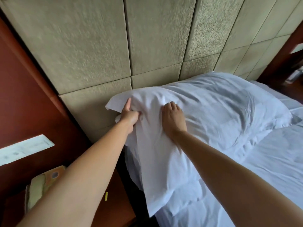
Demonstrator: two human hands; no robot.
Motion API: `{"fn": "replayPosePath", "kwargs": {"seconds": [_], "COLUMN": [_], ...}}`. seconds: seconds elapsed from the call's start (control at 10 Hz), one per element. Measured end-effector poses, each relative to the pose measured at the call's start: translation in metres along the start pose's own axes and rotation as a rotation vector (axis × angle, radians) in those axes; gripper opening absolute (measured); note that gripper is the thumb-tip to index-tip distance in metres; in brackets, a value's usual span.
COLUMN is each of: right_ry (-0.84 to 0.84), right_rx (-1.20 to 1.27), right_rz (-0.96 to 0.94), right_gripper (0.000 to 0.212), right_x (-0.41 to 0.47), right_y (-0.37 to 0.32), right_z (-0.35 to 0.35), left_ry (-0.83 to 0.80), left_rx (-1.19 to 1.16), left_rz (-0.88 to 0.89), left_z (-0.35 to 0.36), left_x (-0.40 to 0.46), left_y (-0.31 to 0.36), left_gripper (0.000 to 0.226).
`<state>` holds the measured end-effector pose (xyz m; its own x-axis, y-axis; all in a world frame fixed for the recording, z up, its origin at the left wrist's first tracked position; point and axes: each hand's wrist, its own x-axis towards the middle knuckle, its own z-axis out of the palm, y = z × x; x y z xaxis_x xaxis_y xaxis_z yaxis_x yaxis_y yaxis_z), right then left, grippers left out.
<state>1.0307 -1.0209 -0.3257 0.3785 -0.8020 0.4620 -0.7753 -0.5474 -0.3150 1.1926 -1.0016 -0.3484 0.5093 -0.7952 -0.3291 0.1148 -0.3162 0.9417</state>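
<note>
A white pillow [205,108] lies at the head of the bed, against the padded headboard [114,46]. My left hand [129,117] grips the pillowcase cloth at the pillow's left end, thumb up along the fabric and fingers curled into a fold. My right hand [173,118] lies on top of the pillow a little to the right, its fingertips bent down into the cloth. Whether it has bunched any fabric is hidden by the fingers. A loose flap of the pillowcase hangs down over the bed's left edge.
White bed sheets [270,169] cover the mattress to the right. A dark red wooden bedside cabinet [24,104] stands at the left with a telephone [37,185] and a white card [24,149] on it. More dark furniture shows at the far right [293,63].
</note>
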Motion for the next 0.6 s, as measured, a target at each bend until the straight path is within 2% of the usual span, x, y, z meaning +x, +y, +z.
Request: {"fn": "replayPosePath", "kwargs": {"seconds": [0.1,0.2,0.3,0.4,0.5,0.6], "right_ry": [-0.201,-0.628,-0.569,-0.474,-0.489,-0.516], "right_rx": [-0.084,-0.104,-0.156,-0.175,-0.195,-0.181], "right_rz": [-0.021,0.072,-0.021,-0.074,-0.088,-0.09], "right_gripper": [0.018,0.034,0.035,0.041,0.046,0.046], "right_x": [0.004,-0.022,-0.04,-0.052,-0.07,-0.092], "right_y": [0.005,0.013,0.015,0.024,0.04,0.056], "right_z": [0.001,0.011,0.001,-0.033,-0.066,-0.101], "left_ry": [0.08,0.056,0.013,-0.013,-0.023,-0.003], "left_rx": [-0.029,0.204,0.471,0.805,1.093,1.197], "left_rz": [-0.019,-0.182,-0.13,0.008,0.103,0.238], "left_z": [-0.003,-0.013,-0.01,0.0,0.011,0.028], "left_x": [0.002,-0.017,-0.033,-0.065,-0.113,-0.158], "left_y": [-0.018,-0.072,-0.073,-0.05,-0.033,-0.025], "left_gripper": [0.061,0.062,0.069,0.071,0.063,0.058]}}
